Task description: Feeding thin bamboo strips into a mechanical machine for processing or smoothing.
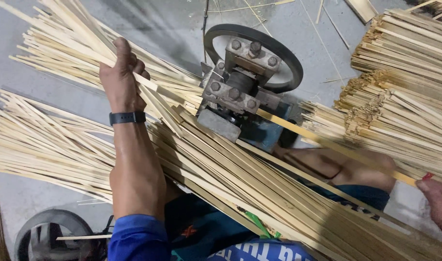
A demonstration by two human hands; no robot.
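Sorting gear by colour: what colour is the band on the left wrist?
Black; the wristband shows clearly in the head view, just below the left hand.

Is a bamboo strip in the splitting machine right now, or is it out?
In. One bamboo strip runs from the metal splitting machine out to the right hand, which grips its far end.

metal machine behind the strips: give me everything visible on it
The machine is a grey metal block stack clamped by hex bolts, with a dark ring-shaped wheel behind and a blue base on the concrete floor. One bamboo strip exits its right side toward the right hand. The left hand holds strips beside it, apart.
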